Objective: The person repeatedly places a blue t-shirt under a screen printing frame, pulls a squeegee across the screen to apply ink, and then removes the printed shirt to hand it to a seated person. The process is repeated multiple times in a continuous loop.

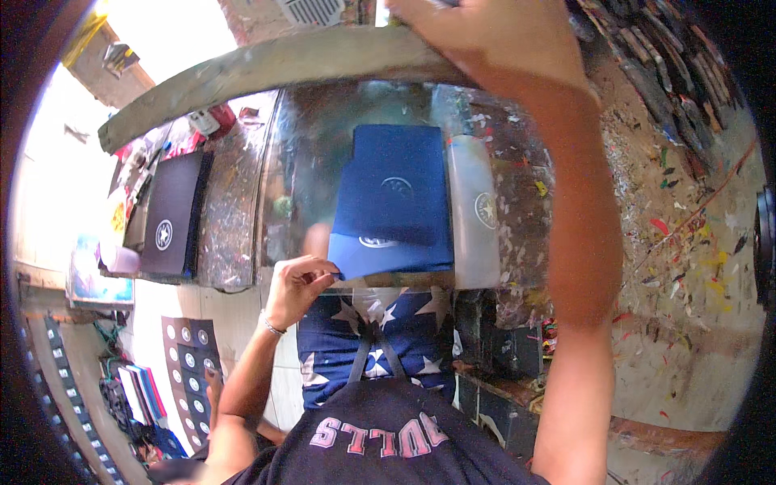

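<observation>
While the left hand [297, 284] pinches the near left corner of the blue cloth [394, 202] lying at the near edge of the glossy worktable [234, 210], the right hand [493, 36] grips the raised wooden screen frame [267, 69]; its fingers are cut off at the top. The cloth already bears a round emblem; whether another print follows is unclear
</observation>
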The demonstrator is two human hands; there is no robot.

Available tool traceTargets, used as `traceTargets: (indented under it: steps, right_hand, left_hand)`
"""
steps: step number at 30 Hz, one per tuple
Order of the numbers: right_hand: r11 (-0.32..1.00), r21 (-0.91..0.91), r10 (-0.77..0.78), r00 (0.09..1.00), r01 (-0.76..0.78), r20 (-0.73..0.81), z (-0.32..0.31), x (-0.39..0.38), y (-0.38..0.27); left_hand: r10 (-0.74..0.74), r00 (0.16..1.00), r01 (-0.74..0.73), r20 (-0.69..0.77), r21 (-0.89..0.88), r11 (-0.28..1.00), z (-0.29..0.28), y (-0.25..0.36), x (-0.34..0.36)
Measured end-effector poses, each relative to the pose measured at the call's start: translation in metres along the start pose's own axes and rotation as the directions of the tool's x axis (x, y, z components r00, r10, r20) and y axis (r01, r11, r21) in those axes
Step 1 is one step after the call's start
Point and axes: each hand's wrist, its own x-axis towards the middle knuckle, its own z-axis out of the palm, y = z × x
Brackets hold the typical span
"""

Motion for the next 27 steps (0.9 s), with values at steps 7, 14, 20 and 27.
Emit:
traceTargets:
  steps: [7,14,20,27]
  right_hand:
    - [0.980,-0.188,0.101,0.977,-0.065,0.189,0.001,-0.002,0.022]
    - [0.998,0.026,0.053,0.996,-0.051,-0.077,-0.012,0.002,-0.030]
    - [0.980,-0.006,0.198,0.978,-0.197,0.060,-0.014,0.007,-0.007]
    - [0.982,0.185,-0.062,0.986,0.033,0.155,0.005,0.026,0.085]
  left_hand:
    - [-0.381,0.893,0.074,-0.238,-0.758,0.648,0.057,-0.056,-0.050]
    - [-0.763,0.640,0.160,0.092,-0.987,0.015,0.131,-0.041,-0.071]
    - [-0.725,0.675,0.244,-0.134,-0.887,0.392,0.129,-0.033,-0.069]
    - [-0.693,0.665,0.218,-0.280,-0.814,0.538,0.015,-0.079,-0.177]
